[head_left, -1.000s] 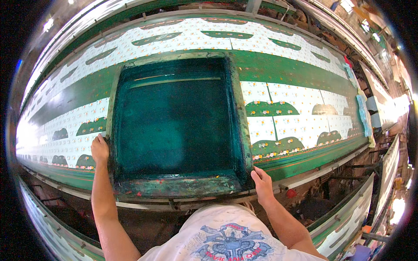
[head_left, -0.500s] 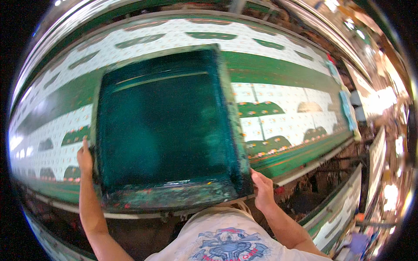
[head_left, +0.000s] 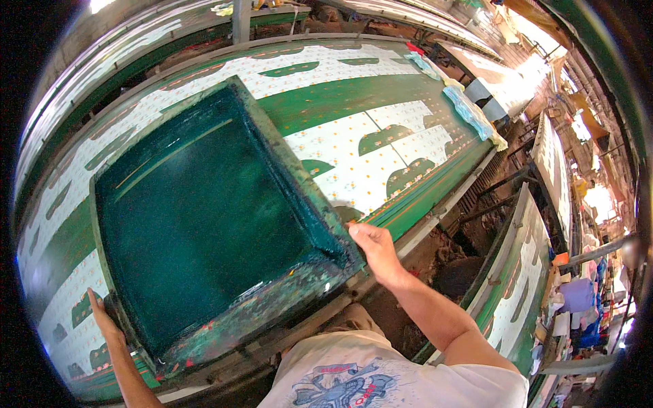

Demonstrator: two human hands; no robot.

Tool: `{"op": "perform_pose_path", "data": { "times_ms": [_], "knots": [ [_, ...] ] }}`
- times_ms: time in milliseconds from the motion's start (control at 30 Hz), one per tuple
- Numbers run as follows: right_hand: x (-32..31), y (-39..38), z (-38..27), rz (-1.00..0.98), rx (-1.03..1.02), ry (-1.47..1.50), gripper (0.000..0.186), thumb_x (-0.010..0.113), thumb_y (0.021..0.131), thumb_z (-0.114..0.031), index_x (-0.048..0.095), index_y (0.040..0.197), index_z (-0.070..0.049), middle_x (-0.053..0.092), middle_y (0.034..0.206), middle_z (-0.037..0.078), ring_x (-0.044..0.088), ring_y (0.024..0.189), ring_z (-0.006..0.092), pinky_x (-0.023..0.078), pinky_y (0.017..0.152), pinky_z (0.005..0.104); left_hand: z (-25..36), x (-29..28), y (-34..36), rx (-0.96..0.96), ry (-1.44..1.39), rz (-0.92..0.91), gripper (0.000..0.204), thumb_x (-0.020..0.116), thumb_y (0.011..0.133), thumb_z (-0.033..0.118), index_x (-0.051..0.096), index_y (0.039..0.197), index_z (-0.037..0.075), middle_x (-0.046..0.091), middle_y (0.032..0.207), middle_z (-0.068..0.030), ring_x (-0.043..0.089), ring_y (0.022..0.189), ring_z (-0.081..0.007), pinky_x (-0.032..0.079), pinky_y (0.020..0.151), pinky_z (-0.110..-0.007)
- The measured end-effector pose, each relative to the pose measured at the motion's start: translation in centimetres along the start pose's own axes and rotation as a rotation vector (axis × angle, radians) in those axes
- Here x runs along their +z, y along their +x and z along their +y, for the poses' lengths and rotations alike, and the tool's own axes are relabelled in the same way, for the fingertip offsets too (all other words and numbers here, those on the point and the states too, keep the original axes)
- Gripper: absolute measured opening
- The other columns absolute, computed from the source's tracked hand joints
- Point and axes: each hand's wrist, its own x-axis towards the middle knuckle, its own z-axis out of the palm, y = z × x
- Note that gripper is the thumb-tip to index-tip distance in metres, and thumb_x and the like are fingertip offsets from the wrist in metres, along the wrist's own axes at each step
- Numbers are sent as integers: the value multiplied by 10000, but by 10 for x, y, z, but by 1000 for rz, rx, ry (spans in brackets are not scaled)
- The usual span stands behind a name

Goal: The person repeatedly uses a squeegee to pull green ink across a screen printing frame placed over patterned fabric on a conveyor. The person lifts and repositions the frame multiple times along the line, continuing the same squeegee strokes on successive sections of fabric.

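Note:
A large screen-printing frame [head_left: 197,217] lies tilted across the long green table, its mesh dark blue-green with wet-looking ink. A pale strip runs across the mesh near its far end. My right hand [head_left: 375,248] grips the near right corner of the frame. At the frame's left side, low in view, my left hand [head_left: 105,318] holds the edge with its fingers stretched along it; its thumb is hidden. Below and around the frame, white fabric pieces [head_left: 401,146] with small orange prints lie on the green table [head_left: 326,102].
Blue and yellow cloths [head_left: 469,112] lie at the table's far right end. A second printing table [head_left: 520,272] with white pieces stands to the right, past a dark gap. A grey post [head_left: 241,20] rises behind. Piled cloths [head_left: 578,296] are at the far right.
My view has swung to the right, so the frame appears turned and further left. Both hands stay at its edges. More of the printed pieces and the right side of the room now show.

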Motion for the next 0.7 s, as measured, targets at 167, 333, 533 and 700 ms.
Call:
{"op": "perform_pose_path", "data": {
  "times_ms": [167,333,533,700],
  "knots": [
    [-110,74,15,97,-19,-98,372,750,1080,-296,788,1128,70,728,927,0,611,899,95,507,824,304,12,176,-49,14,-10,-65,866,545,1010,808,797,1059,-19,806,1044,-138,738,914,-256,565,951,-395],
    [-245,153,48,90,-15,-219,422,745,1060,-324,774,1195,75,756,960,27,623,887,107,511,823,309,-25,330,-86,60,-20,-32,862,539,1010,818,795,1067,-3,788,983,-103,705,879,-243,557,898,-389],
    [-388,221,84,157,129,-236,404,744,1050,-352,770,1040,51,688,843,2,570,836,110,480,780,331,-89,487,-123,69,-90,148,803,602,1026,746,743,1246,-14,770,1182,-129,698,1054,-258,538,985,-400],
    [-492,260,122,239,185,-123,427,778,1029,-340,808,1188,55,813,1103,73,703,1029,166,531,958,341,-128,600,-158,68,-120,79,726,591,1074,667,738,1274,-16,762,1200,-124,696,1095,-252,538,1011,-394]
  ]
}}
